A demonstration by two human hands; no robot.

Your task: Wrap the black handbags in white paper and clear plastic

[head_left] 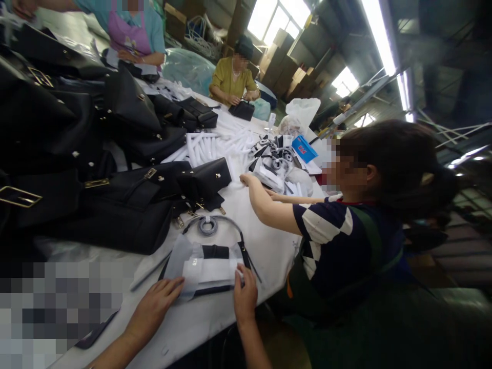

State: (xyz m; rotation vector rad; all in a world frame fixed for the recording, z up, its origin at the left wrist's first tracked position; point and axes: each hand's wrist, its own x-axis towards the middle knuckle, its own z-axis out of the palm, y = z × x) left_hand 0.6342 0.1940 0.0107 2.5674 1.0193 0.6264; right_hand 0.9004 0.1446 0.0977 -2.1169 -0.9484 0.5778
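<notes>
A black handbag [215, 251] lies on the table in front of me, partly covered by white wrapping paper [213, 270]. Its thin black handle [243, 237] arches out beyond the far side. A grey wrapped strap coil [207, 226] rests inside that arch. My left hand [157, 303] lies with outstretched fingers at the paper's left edge. At the right edge, my right hand [246, 293] has its fingers curled in a pinch on the wrapping paper; part of this grip is hidden.
Black bags [126, 215] with gold buckles are heaped to my left. White paper rolls [207, 146] and wrapped straps [277, 163] lie farther back near a blue box [304, 149]. A co-worker [346, 230] reaches in from the right; another person [233, 82] handles a bag across the table.
</notes>
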